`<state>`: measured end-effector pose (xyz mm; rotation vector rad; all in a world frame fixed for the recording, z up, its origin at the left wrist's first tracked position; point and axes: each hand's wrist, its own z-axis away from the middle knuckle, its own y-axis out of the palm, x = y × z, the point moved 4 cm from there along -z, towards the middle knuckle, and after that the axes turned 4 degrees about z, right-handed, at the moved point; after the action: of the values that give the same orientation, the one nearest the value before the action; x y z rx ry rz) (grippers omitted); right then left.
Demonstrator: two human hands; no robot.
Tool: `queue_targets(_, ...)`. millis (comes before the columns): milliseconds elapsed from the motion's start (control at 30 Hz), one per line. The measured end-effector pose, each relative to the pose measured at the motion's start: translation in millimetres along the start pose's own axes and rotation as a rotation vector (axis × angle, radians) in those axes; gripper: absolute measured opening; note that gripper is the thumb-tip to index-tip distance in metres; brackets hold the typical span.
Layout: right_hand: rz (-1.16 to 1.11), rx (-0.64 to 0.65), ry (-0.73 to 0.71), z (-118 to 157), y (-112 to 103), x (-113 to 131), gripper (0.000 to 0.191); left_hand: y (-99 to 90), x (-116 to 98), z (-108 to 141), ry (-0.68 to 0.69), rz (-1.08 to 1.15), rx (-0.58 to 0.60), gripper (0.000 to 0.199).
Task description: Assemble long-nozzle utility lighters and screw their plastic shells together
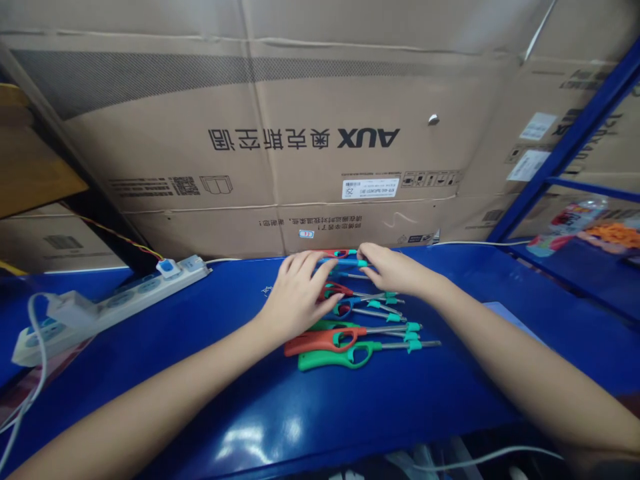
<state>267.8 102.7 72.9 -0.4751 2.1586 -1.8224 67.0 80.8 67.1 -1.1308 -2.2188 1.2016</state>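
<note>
While the left hand (297, 293) reaches over the handles at the back of the row, the right hand (393, 267) is at the tip end of a blue lighter (347, 263). The left fingers are spread loosely and slightly bent, with the thumb well apart from them; whether they grip anything is hidden. The right thumb and fingers are nearly together beside the lighter's teal end piece (362, 264), but I cannot tell if they pinch it. The lighters lie on the blue tabletop (225, 407), below the cardboard box (300, 93), handles towards the left, with an orange lighter (320, 341) and a green lighter (330, 360) nearest the person. Good handling here, I judge, means steadying each handle lightly with the left hand, guiding the metal neck with the right fingertips, and keeping both wrists raised so the crowded neighbours, some of them overlapping, are not knocked askew.
</note>
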Motion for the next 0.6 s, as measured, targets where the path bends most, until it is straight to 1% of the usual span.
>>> queue_targets(33, -0.011, -0.001, -0.018, 13.1, -12.0, 13.2, 0.018, -6.8, -2.1, -2.6, 0.011, -0.027, 0.023, 0.057)
queue_targets(67, -0.023, 0.007, -0.05, 26.6, -22.4, 26.8, 0.017, -12.3, -5.3, -3.9, 0.025, -0.04, 0.084, 0.059)
queue_targets(133, -0.027, 0.037, -0.156, 53.9, -36.2, 51.7, 0.021, -18.9, -15.7, -0.1, 0.049, -0.015, 0.308, 0.049)
queue_targets(167, -0.005, 0.038, -0.211, 67.1, -39.7, 61.4, 0.017, -21.5, -22.7, 5.5, 0.045, 0.022, 0.432, 0.044)
queue_targets(200, 0.014, 0.032, -0.253, 79.7, -41.1, 68.6, 0.01, -24.7, -31.2, 12.7, 0.049, 0.064, 0.531, 0.043)
queue_targets(233, 0.028, 0.022, -0.304, 91.7, -40.7, 74.5, 0.008, -29.8, -39.7, 20.0, 0.037, 0.093, 0.565, 0.042)
queue_targets(300, 0.051, -0.035, -0.374, 112.7, -38.0, 83.0, 0.01, -39.3, -55.8, 35.3, -0.005, 0.111, 0.603, 0.042)
queue_targets(400, 0.098, -0.141, -0.426, 136.2, -35.1, 95.9, 0.025, -49.0, -75.1, 55.0, -0.042, 0.11, 0.711, 0.041)
queue_targets(500, 0.177, -0.224, -0.456, 150.4, -36.0, 111.7, 0.042, -55.1, -86.6, 66.7, -0.042, 0.067, 0.838, 0.039)
queue_targets(600, 0.204, -0.247, -0.457, 155.5, -34.9, 120.6, 0.048, -56.6, -91.7, 72.9, -0.033, 0.057, 0.884, 0.035)
